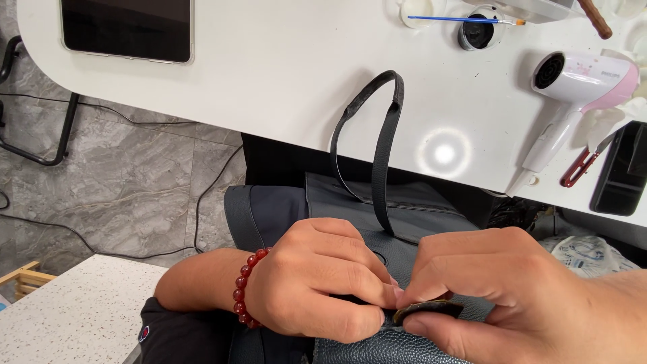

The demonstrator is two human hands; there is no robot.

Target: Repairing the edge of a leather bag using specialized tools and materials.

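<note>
A small dark, round-edged leather piece (428, 310) sits at the lower middle of the view, pinched between the thumb and forefinger of the right hand (512, 290), which are pressed together on it. Only its upper rim shows between the fingers; the rest is hidden by the thumb. The left hand (317, 276) meets it from the other side, its fingertips closed against the right hand's fingertips and just touching the piece's left end. A bracelet of red beads (244, 290) circles the left wrist.

Both hands rest on a dark pebbled leather bag (377, 347) lying in the person's lap, below the near edge of the white bench (283, 74). The bag's black handle (377, 135) loops up from behind the hands and lies over that near edge onto the bench top.

Farther out, toward the bench's right end, a white and pink hair dryer (573, 94) lies on its side, with small red-handled snips (585, 163) just beside its handle and a black device (619, 168) at the right edge. Near the far edge stands a small pot of black dye (477, 34) with a blue-handled brush (465, 20) laid across it. A dark tablet (128, 28) lies at the far left corner.
</note>
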